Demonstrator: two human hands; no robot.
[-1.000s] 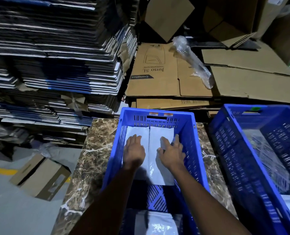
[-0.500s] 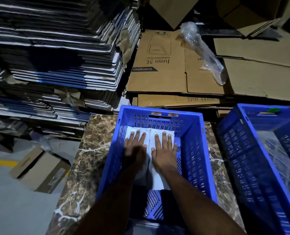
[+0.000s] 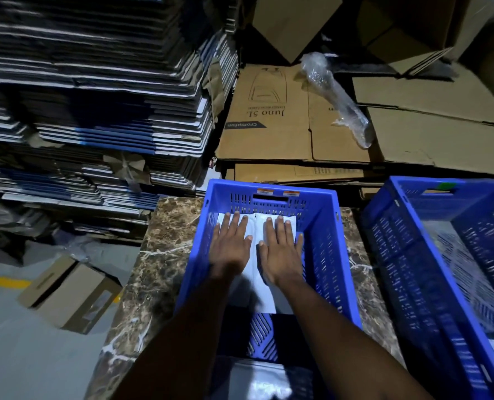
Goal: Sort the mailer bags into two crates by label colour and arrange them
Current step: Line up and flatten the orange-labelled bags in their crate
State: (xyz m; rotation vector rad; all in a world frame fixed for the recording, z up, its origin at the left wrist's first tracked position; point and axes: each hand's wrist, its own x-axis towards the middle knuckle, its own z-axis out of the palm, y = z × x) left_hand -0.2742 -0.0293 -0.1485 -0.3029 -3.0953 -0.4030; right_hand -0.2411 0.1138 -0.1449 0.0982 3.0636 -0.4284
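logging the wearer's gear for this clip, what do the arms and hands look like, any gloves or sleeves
Both arms are bare from the bottom edge of the frame up to the hands, with no sleeve or cuff in view. The left hand and right hand wear no gloves. No ring, watch or wristband shows, though the dim light leaves the wrists hard to read.

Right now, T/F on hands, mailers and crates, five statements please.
1. Both hands lie flat on white mailer bags in the left crate. True: left hand and right hand press down with straight fingers.
2. The right hand grips the crate's rim. False: it rests on the bags inside.
3. The mailers lie at the crate's far end. True.
4. The right crate has a green sticker on its far wall. True.
5. The crates stand on a cardboard sheet. False: they stand on a marble top.
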